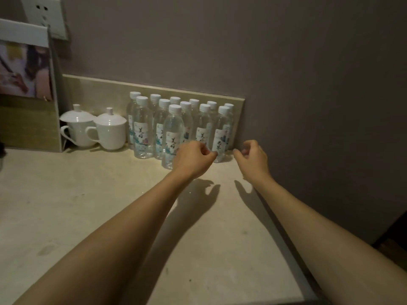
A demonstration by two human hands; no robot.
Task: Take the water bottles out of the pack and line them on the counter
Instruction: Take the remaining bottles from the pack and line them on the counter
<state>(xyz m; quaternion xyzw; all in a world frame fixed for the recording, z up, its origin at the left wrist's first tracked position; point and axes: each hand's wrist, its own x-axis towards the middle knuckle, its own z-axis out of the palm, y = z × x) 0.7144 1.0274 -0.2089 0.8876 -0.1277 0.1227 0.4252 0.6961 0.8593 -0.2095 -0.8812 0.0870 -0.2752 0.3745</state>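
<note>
Several clear water bottles (174, 135) with white caps and printed labels stand upright in rows against the low backsplash at the back of the counter (88, 205). One bottle stands a little forward of the rest. My left hand (193, 160) hovers in front of it, fingers curled in, holding nothing. Its fingertips are close to the base of the rightmost front bottle (221, 137). To the right of the bottles, near the side wall, my right hand (253, 159) is empty, with loosely bent fingers and the index finger sticking out. No pack or wrapping is visible.
Two white lidded cups (110, 130) sit left of the bottles. A standing card holder with a picture (26, 84) is at the far left, under a wall socket (44, 14). The side wall (319, 128) borders the counter on the right.
</note>
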